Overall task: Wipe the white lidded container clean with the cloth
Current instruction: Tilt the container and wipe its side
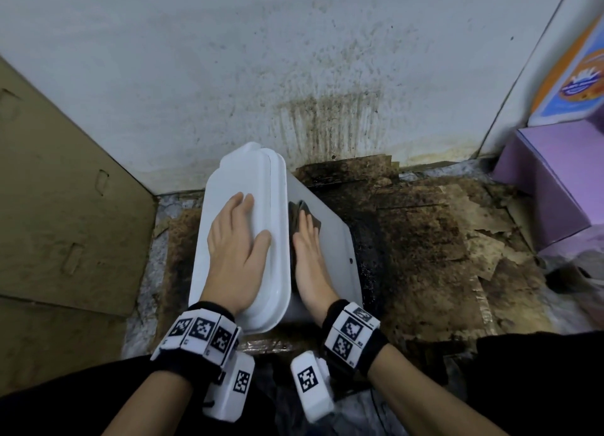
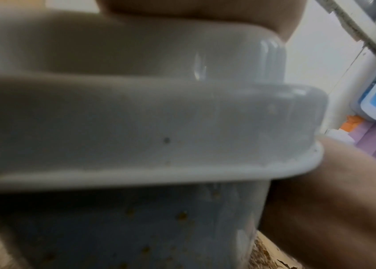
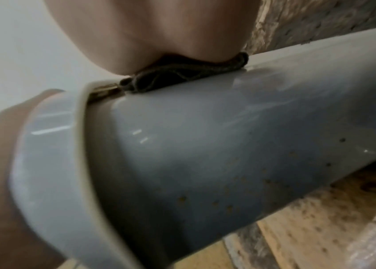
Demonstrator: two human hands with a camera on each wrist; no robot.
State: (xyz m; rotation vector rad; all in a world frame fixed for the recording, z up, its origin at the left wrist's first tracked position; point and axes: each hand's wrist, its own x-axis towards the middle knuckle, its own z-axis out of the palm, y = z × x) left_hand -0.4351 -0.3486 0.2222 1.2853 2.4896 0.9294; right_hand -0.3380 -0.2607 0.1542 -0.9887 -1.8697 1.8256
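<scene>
Mid-wipe: my flat right hand (image 1: 309,249) pressed the cloth (image 1: 302,216) under its fingers against the container (image 1: 330,239) side. My left hand (image 1: 237,239) lay flat on the lid (image 1: 242,174); brown specks (image 3: 228,207) below my fingers were left.

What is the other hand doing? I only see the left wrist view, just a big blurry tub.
Observer: The right hand presses a dark cloth flat against the container, just below the lid.
Operator: Is the left hand grabbing?
Observer: No, the left hand lies flat on the lid, fingers straight.
Operator: What's behind the tub?
Observer: A white wall with brown streaks.
</scene>
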